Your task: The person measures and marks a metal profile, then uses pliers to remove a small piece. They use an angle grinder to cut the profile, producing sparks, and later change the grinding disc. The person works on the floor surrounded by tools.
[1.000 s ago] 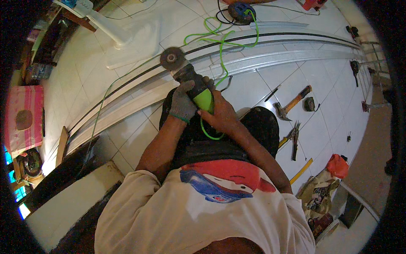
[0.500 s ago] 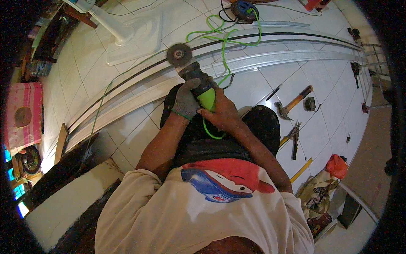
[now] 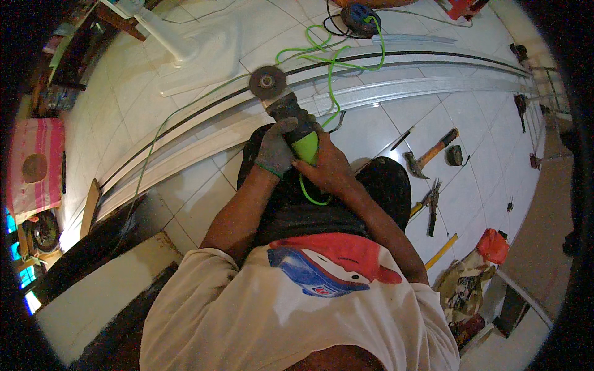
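Observation:
An angle grinder [image 3: 305, 148] with a green and black body is between my hands, its round disc [image 3: 267, 81] pointing away from me. My left hand [image 3: 276, 148], in a grey work glove, is closed round the grinder near its dark head. Bare, my right hand [image 3: 328, 162] wraps the green rear part of the body. The disc shows over the long metal profiles [image 3: 204, 133] lying across the floor; whether it touches them I cannot tell. A bright green cord [image 3: 306, 191] leaves the grinder's rear end.
At my right lie a hammer [image 3: 436, 151], a tape measure [image 3: 454, 155], pliers [image 3: 433, 210] and a yellow ruler-like strip [image 3: 441, 250]. A cable reel [image 3: 360, 20] stands at the far side, with green cord looping over the profiles. A white pedestal base [image 3: 204, 52] is at far left.
The grinder and both hands appear slightly farther right in the picture, as does much of the scene. The grip on it is the same.

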Motion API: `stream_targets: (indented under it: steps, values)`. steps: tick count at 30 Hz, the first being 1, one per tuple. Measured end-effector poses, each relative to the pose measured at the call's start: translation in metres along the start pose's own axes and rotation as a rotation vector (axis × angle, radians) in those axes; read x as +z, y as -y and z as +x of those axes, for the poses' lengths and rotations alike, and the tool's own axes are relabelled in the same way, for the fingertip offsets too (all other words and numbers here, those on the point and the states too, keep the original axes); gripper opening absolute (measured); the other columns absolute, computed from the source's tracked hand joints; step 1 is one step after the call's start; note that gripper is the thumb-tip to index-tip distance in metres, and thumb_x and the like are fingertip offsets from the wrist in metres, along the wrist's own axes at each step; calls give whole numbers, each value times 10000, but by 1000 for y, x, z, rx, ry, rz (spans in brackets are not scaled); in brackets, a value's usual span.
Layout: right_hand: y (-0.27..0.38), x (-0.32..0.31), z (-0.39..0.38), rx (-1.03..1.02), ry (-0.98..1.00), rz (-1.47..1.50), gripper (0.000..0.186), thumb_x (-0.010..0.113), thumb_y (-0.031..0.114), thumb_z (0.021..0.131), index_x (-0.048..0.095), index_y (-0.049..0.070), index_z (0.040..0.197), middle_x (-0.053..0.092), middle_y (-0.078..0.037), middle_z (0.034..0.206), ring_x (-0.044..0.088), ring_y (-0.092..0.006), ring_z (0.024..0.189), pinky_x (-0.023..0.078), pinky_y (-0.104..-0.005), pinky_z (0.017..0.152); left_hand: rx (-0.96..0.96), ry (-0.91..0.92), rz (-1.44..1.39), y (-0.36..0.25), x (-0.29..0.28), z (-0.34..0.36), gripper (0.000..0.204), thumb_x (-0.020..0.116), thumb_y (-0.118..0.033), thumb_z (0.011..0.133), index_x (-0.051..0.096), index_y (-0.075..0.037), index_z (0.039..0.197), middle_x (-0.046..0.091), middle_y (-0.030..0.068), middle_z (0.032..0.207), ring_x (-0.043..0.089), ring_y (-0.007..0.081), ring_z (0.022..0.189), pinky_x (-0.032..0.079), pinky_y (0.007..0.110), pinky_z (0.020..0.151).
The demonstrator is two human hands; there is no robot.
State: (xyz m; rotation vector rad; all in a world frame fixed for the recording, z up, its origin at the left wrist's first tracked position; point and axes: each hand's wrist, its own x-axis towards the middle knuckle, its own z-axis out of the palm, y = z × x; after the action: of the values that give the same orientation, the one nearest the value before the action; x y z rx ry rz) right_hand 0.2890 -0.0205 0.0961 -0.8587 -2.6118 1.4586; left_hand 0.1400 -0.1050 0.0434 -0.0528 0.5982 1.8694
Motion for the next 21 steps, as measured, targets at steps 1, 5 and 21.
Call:
stream_targets:
  steps: [1, 5, 21]
  values:
    - [0, 0, 0, 7, 2, -3, 1047, 833, 386, 846, 215, 0, 1597, 612, -334, 1340, 635, -521, 1199, 534, -560, 1004, -2, -2, -6, 0, 0, 0, 455, 723, -175, 838, 624, 25, 1235, 708, 190, 1184, 683, 354, 1114, 539, 482, 1066]
    - [2, 0, -1, 48, 20, -2, 1032, 835, 355, 849, 225, -8, 1598, 624, -338, 1329, 629, -507, 1225, 521, -534, 1022, -36, 54, -55, 0, -1, 1, 442, 763, -183, 851, 630, 10, 1226, 708, 171, 1172, 684, 334, 1107, 543, 479, 1057]
    - [7, -4, -3, 26, 24, 30, 1067, 818, 366, 868, 155, 38, 1638, 521, -332, 1472, 586, -522, 1284, 506, -564, 1073, -48, 69, 1, -3, 6, -5, 445, 684, -169, 884, 616, 43, 1269, 706, 185, 1195, 680, 350, 1129, 537, 462, 1070]
